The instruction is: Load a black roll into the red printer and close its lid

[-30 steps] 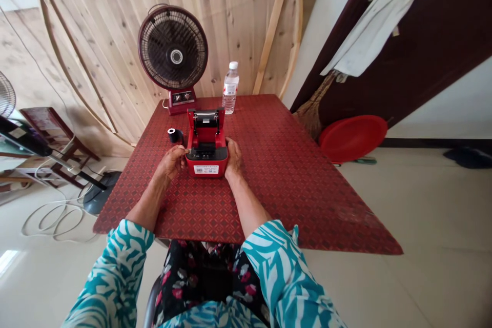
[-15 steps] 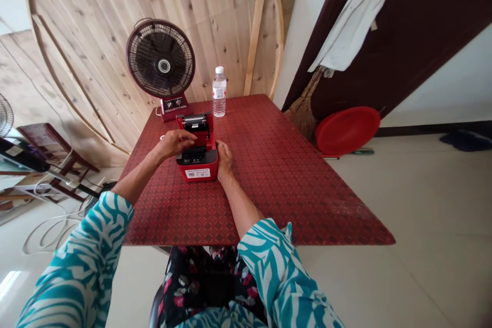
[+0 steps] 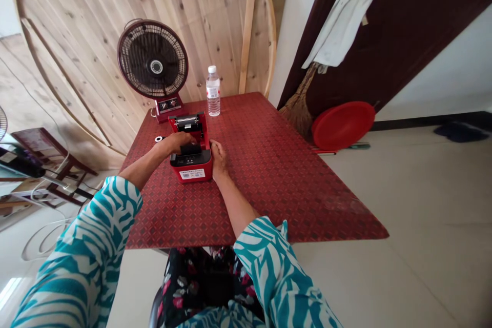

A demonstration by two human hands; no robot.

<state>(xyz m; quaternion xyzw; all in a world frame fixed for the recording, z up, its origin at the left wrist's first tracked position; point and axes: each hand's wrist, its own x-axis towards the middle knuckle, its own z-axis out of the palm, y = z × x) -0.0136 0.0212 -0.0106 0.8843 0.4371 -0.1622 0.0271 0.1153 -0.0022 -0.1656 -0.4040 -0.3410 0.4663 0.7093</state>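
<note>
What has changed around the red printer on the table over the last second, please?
The left hand has moved from the printer's near left corner up onto its top, though no clear grip shows. The right hand stayed against the printer's right side. The printer, the black roll and the water bottle stayed in place, allowing for the camera's shift.

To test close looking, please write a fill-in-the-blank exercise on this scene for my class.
The red receipt printer has its lid ____.
The left hand lies on top of it; the right hand touches its ____.
The desk fan stands to the ____ of the water bottle.

Answers: open; side; left.
</note>
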